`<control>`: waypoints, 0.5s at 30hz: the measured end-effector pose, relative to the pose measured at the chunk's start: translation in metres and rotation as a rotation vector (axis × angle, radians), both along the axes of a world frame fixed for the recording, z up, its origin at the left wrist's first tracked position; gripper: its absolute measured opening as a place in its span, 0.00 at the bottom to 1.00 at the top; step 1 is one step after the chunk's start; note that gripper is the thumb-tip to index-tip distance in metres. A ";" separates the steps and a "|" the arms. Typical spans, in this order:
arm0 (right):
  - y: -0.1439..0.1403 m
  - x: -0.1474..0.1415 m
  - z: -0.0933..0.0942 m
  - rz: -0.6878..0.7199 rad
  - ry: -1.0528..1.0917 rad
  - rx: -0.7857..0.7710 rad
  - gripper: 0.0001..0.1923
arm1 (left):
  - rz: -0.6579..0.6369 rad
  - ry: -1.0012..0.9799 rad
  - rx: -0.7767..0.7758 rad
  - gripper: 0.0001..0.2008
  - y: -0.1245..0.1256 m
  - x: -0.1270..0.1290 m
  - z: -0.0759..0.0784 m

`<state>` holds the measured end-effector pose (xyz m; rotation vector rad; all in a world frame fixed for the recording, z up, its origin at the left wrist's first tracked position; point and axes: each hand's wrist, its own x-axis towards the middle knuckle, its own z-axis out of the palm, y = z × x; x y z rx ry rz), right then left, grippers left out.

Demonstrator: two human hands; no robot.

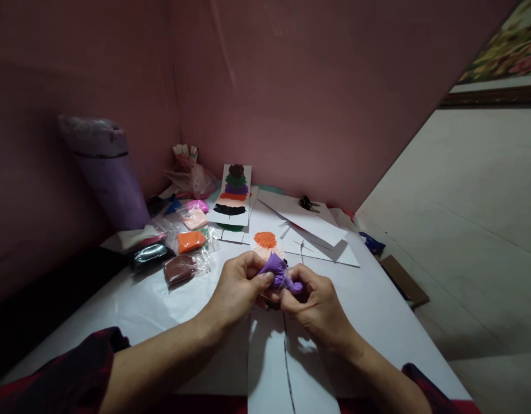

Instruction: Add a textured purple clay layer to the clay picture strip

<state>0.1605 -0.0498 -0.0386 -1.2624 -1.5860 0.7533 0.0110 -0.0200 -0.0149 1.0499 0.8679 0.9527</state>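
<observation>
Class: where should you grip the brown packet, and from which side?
Probably grip the brown packet by its plump filled body, coming from the near side. It lies at the front of the group, with the black packet and orange packet beyond it; the crinkled clear wrapper at its right end looks loose.

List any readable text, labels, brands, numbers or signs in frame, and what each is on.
None readable.
Purple packet: no legible print.
Orange packet, brown packet: no legible print.
Blue wrapper: too small and dark to tell.
</observation>
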 end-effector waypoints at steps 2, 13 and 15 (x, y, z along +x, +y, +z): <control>-0.001 -0.001 0.000 -0.033 0.036 0.007 0.07 | 0.010 -0.006 -0.034 0.09 0.001 0.000 0.000; 0.002 0.011 0.005 0.012 0.043 0.121 0.07 | 0.091 0.036 -0.157 0.08 0.006 -0.001 0.006; 0.003 0.013 0.004 0.010 -0.100 0.259 0.10 | 0.086 0.055 -0.178 0.09 0.005 0.000 0.007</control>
